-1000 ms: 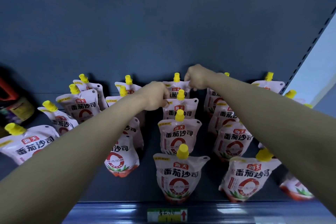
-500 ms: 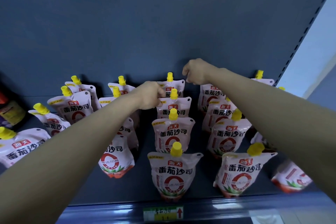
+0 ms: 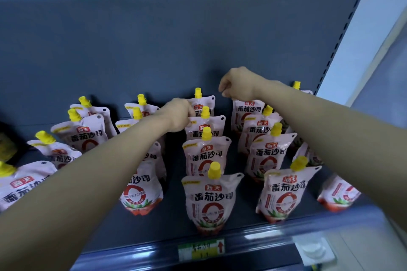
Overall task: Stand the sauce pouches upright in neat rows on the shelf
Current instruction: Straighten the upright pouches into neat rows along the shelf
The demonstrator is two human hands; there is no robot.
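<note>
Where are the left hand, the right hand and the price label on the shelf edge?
left hand (image 3: 179, 114), head view, on the back of the hand.
right hand (image 3: 239, 83), head view, on the back of the hand.
price label (image 3: 201, 249), head view, on its yellow middle.
</note>
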